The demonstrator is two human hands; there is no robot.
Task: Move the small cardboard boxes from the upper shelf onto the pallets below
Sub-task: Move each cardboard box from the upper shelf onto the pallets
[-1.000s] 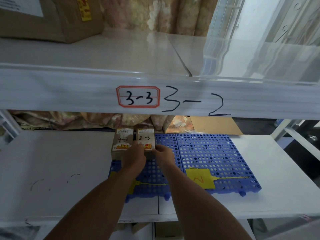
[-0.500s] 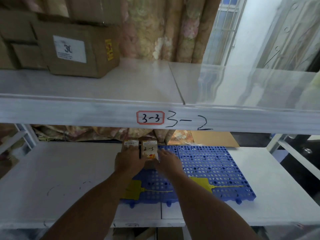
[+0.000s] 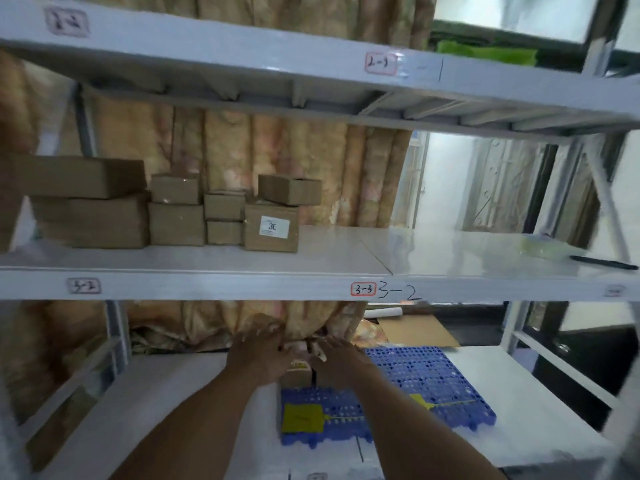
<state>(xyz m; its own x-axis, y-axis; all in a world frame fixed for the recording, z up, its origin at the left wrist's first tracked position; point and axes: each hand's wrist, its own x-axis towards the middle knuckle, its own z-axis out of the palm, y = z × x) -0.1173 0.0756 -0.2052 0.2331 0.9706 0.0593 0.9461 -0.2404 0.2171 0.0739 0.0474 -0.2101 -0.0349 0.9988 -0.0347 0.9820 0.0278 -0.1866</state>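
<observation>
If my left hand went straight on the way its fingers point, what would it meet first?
Probably the curtain bunched behind the pallet: the left hand points its fingers that way, over a small box. Blur hides how near it is.

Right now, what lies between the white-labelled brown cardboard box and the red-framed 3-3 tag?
Head view: only bare glossy white shelf between box and tag.

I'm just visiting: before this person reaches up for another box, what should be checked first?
1. Small boxes rest on the left blue pallet: ok.
2. Left hand and right hand clear of them: cannot tell, blurred.
3. Room on the right blue pallet: ok.
4. Cardboard boxes waiting on the upper shelf: ok.
5. Top box in that stack sits square: not ok, skewed.
</observation>
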